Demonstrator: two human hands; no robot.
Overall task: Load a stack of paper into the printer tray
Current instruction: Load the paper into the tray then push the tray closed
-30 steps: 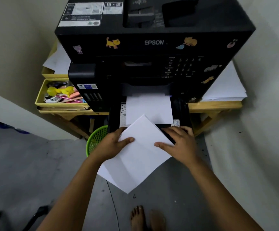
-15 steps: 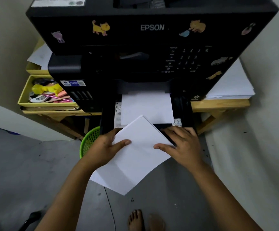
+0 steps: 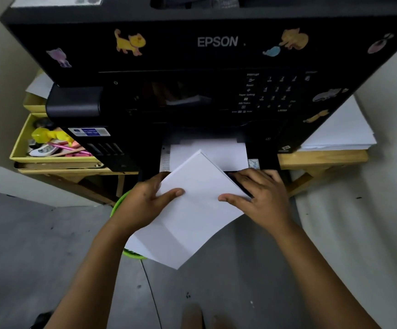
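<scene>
Compared with a second ago, the black printer (image 3: pixel 207 67) fills more of the view and the paper stack (image 3: pixel 192 205) has edged nearer its tray (image 3: pixel 267 162), though the stack is still skewed, one corner pointing to 12 o'clock over the white sheets already in the tray. Two hands hold it: the left hand (image 3: pixel 145 205) grips the stack's 9 o'clock edge, thumb on top and fingers (image 3: pixel 154 181) curled beneath, while the right hand (image 3: pixel 261 198) clasps the 3 o'clock edge the same way. One pile of loose paper (image 3: pixel 340 131) lies on the wooden bench (image 3: pixel 323 157) at 3 o'clock of the printer; one yellow tray of stationery (image 3: pixel 22 143) sits at 9 o'clock, one green basket (image 3: pixel 119 205) below. Six animal stickers are countable on the printer.
</scene>
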